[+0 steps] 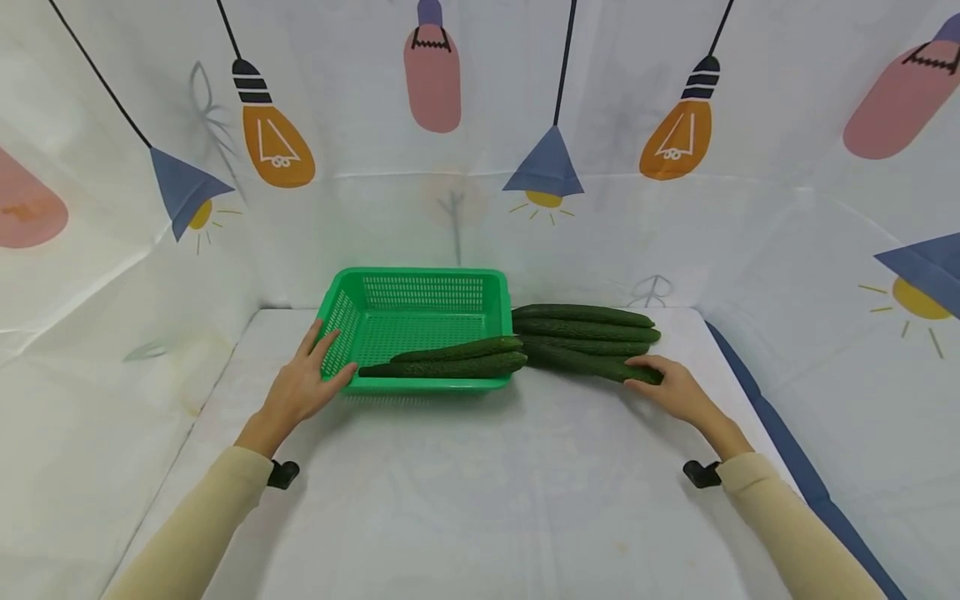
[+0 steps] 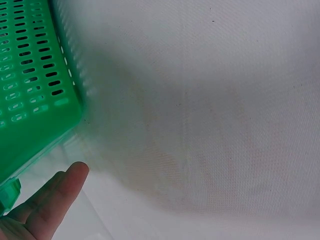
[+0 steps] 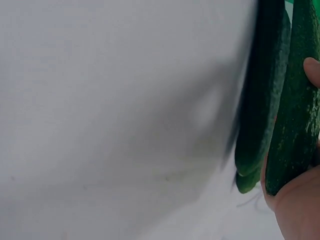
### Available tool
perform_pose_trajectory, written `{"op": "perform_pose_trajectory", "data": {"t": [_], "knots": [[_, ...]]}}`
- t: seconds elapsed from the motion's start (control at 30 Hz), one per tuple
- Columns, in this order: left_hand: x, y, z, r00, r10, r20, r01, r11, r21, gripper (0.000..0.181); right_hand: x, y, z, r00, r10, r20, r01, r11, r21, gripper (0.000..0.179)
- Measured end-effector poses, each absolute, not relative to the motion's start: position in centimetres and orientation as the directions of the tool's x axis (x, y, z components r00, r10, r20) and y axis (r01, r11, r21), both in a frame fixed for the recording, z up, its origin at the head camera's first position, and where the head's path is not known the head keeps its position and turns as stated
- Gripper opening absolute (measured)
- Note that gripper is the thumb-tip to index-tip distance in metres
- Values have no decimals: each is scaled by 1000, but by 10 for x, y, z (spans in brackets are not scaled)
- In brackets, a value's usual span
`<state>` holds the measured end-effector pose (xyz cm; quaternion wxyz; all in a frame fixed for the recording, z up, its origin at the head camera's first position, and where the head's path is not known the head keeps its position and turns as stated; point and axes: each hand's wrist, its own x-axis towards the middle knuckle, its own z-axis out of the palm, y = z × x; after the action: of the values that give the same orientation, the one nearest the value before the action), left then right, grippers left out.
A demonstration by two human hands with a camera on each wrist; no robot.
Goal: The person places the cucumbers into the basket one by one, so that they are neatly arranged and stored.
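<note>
A green plastic basket (image 1: 420, 385) stands on the white table, two cucumbers (image 1: 450, 367) lying along its front side with their right ends over the rim. My left hand (image 1: 303, 383) touches the basket's left edge, fingers spread and fairly straight. In the left wrist view its fingers (image 2: 57, 202) extend beside the basket's slotted wall (image 2: 35, 75). My right hand (image 1: 675, 387) grips the right end of a dark green cucumber (image 1: 577, 362), thumb on one side and fingers on the other. That cucumber (image 3: 295, 125) fills the right edge of the right wrist view.
Several more cucumbers (image 1: 585, 329) lie side by side right of the basket, behind the held one. White cloth walls (image 1: 465, 217) printed with lamps and bulbs surround the table (image 1: 480, 500). A dark blue strip (image 1: 772, 425) runs along the table's right edge.
</note>
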<state>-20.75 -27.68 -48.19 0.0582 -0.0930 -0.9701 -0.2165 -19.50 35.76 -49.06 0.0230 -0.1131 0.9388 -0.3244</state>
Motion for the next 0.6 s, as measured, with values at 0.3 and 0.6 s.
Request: {"op": "perform_pose_trajectory", "data": {"t": [0.3,0.6], "knots": [[-209,-277,-480,-975,166,147,213,887,409,82,-205,361,-466,-977,-212,18,-182,790,-586,51],[-208,-278,-479,-974,169,150,217,884,415,82,-225,355,-431,-969,-240,65,-233,790,-568,53]]}}
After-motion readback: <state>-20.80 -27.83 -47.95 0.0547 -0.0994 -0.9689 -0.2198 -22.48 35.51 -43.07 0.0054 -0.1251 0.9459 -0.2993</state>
